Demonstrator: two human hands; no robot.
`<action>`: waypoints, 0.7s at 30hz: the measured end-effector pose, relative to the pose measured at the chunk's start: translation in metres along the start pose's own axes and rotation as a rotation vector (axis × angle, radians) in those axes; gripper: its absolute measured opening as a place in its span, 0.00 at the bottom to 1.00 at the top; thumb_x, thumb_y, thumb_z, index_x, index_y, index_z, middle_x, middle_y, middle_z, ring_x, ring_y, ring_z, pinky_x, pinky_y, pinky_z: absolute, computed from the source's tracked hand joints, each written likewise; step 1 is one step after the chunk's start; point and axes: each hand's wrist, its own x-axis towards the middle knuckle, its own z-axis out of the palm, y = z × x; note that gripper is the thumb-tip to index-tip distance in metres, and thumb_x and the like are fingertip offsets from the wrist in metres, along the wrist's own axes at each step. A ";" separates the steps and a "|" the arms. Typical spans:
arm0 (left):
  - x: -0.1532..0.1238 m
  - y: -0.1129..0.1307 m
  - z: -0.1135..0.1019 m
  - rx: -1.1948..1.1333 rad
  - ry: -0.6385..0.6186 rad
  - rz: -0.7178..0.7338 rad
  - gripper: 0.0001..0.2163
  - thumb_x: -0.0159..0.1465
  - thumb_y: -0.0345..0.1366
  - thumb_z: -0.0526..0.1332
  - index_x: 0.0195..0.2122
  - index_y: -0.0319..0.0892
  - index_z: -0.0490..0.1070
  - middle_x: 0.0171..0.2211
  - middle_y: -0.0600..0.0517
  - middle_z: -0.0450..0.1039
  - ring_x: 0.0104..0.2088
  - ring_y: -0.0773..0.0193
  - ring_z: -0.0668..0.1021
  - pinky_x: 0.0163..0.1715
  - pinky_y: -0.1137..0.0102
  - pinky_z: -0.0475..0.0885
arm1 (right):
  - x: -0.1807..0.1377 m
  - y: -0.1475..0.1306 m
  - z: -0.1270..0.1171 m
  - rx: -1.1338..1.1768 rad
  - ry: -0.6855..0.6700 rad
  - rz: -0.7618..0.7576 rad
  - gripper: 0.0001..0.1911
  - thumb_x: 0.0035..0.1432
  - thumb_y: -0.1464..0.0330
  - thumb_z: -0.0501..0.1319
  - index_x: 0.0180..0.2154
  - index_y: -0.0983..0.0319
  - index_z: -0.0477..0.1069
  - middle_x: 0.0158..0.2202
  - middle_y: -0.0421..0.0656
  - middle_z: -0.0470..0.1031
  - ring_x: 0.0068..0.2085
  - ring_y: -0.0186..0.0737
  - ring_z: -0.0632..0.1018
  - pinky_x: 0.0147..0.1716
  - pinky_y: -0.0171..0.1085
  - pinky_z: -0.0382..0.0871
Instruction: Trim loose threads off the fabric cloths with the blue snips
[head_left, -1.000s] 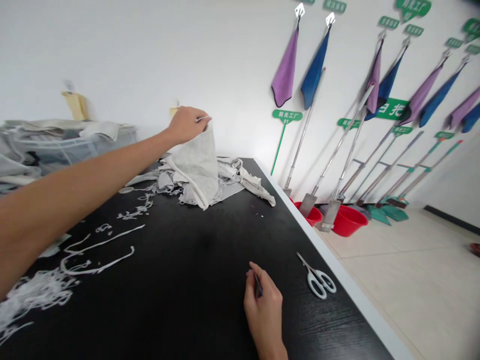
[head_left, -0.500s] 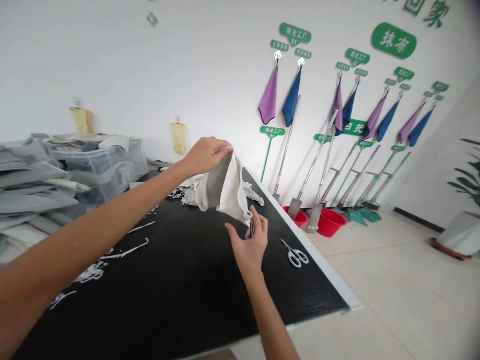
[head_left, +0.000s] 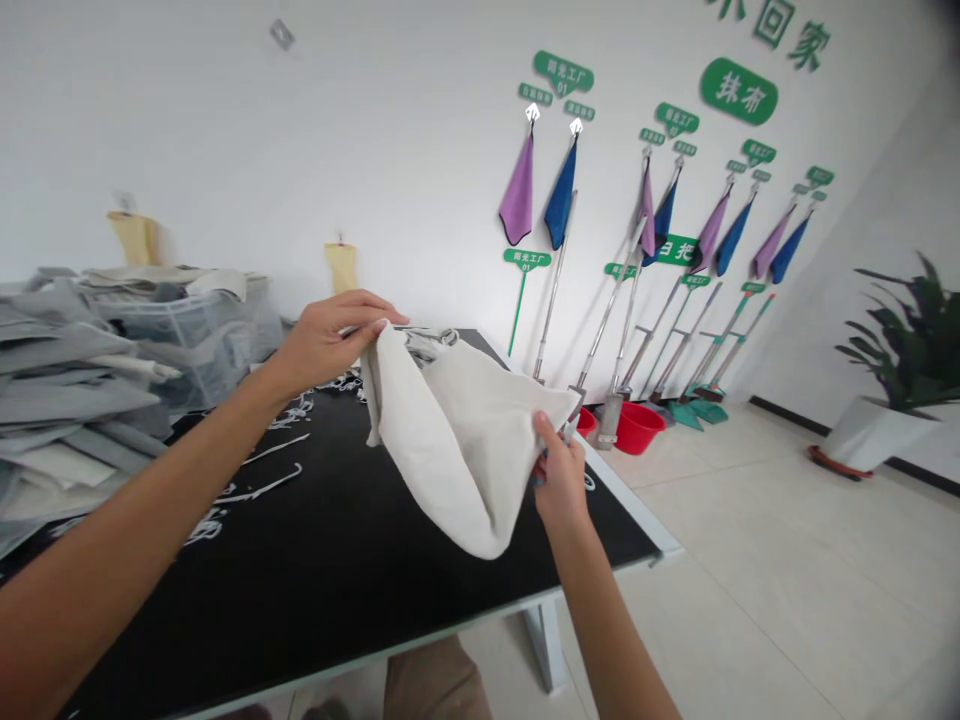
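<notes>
Between my two hands a piece of off-white cloth (head_left: 480, 430) hangs over the table, its middle sagging in a fold. My left hand (head_left: 337, 335) pinches its upper left corner between thumb and fingers. At the right end, my right hand (head_left: 561, 475) grips the cloth with the thumb on top. Something small and blue shows by the right fingers, too little of it to name. Behind that hand, a pale handle loop of the scissors (head_left: 589, 482) peeks out on the black tabletop (head_left: 337, 560); the rest is hidden.
Grey and white cloth pieces (head_left: 67, 380) are heaped at left beside a clear plastic bin (head_left: 202, 330). White thread scraps (head_left: 262, 488) lie on the table. Purple and blue cloths (head_left: 517, 195) hang on the wall, above mops and a red basin (head_left: 634, 428). A potted plant (head_left: 885, 400) stands far right.
The cloth has been spread wider, its right end carried right and slightly up. My left hand has moved left and down; my right hand now grips the cloth farther right. The view has shifted.
</notes>
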 end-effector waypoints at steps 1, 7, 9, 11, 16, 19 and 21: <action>-0.006 0.000 -0.006 -0.010 0.017 -0.014 0.11 0.68 0.42 0.56 0.40 0.49 0.79 0.42 0.51 0.77 0.43 0.60 0.78 0.48 0.66 0.71 | 0.008 -0.004 -0.004 0.021 0.041 0.032 0.17 0.42 0.63 0.73 0.31 0.62 0.70 0.20 0.34 0.70 0.17 0.28 0.65 0.11 0.28 0.54; -0.037 -0.014 -0.028 -0.332 0.444 -0.321 0.16 0.60 0.52 0.63 0.29 0.44 0.74 0.30 0.51 0.73 0.31 0.63 0.74 0.35 0.68 0.71 | 0.036 -0.019 -0.035 0.150 0.066 0.070 0.13 0.44 0.70 0.71 0.28 0.62 0.66 0.17 0.30 0.65 0.13 0.23 0.57 0.08 0.25 0.48; -0.047 -0.022 -0.029 -0.412 0.529 -0.439 0.17 0.57 0.53 0.65 0.28 0.43 0.72 0.29 0.52 0.72 0.29 0.65 0.72 0.31 0.70 0.69 | 0.033 -0.018 -0.039 0.181 -0.003 0.081 0.15 0.42 0.71 0.71 0.26 0.62 0.64 0.15 0.28 0.60 0.13 0.20 0.53 0.08 0.24 0.46; -0.054 -0.030 -0.028 -0.386 0.550 -0.516 0.16 0.58 0.52 0.65 0.29 0.43 0.71 0.28 0.53 0.71 0.27 0.67 0.70 0.28 0.72 0.67 | 0.027 -0.013 -0.039 0.198 -0.059 0.105 0.17 0.41 0.72 0.72 0.25 0.62 0.63 0.16 0.27 0.58 0.13 0.20 0.53 0.08 0.23 0.47; -0.062 -0.043 -0.031 -0.233 0.559 -0.581 0.13 0.59 0.48 0.63 0.32 0.42 0.75 0.27 0.55 0.73 0.25 0.69 0.68 0.25 0.74 0.64 | 0.020 0.001 -0.036 0.199 -0.120 0.152 0.17 0.42 0.72 0.72 0.25 0.62 0.62 0.18 0.28 0.59 0.13 0.19 0.54 0.08 0.23 0.47; -0.061 -0.042 -0.039 -0.153 0.530 -0.596 0.12 0.59 0.45 0.63 0.36 0.42 0.78 0.29 0.54 0.76 0.25 0.68 0.69 0.24 0.75 0.62 | 0.023 0.003 -0.036 0.192 -0.177 0.193 0.17 0.43 0.73 0.71 0.26 0.62 0.62 0.19 0.29 0.60 0.14 0.19 0.55 0.08 0.22 0.48; -0.060 -0.038 -0.045 -0.086 0.489 -0.578 0.13 0.60 0.44 0.62 0.37 0.42 0.79 0.29 0.54 0.77 0.26 0.68 0.70 0.24 0.76 0.62 | 0.026 0.001 -0.036 0.208 -0.203 0.217 0.17 0.45 0.73 0.71 0.27 0.62 0.62 0.20 0.29 0.60 0.14 0.19 0.55 0.08 0.22 0.48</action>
